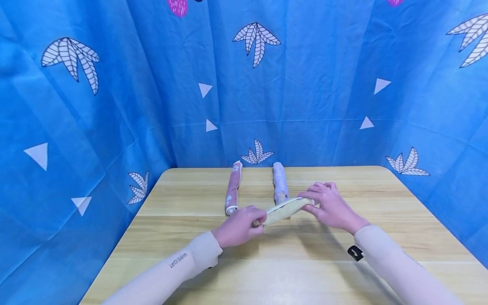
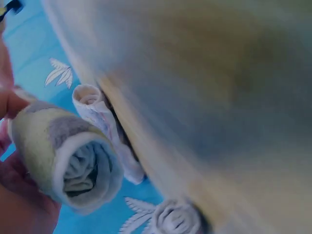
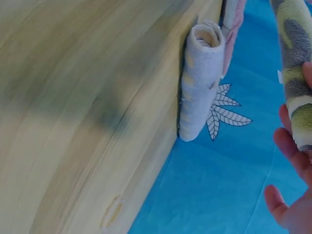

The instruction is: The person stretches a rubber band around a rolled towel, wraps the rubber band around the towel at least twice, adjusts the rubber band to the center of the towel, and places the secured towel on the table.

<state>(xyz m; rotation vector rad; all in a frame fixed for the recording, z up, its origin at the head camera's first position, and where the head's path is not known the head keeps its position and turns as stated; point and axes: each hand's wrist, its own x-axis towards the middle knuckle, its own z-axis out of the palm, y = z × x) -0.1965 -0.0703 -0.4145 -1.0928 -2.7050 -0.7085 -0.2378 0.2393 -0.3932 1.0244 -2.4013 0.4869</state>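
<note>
The left hand (image 1: 240, 226) and right hand (image 1: 332, 206) grip opposite ends of a yellow-and-grey cloth roll (image 1: 286, 212), raised above the worktop (image 1: 305, 275); behind it, a pink roll (image 1: 234, 187) and a lilac roll (image 1: 280, 180) lie apart on the worktop; in the head view the held roll covers the lilac one's near end; a blue curtain (image 1: 244, 97) hangs behind.

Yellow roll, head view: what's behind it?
The purple roll, on the table. Its far part shows; the yellow roll covers some of its near part.
</note>
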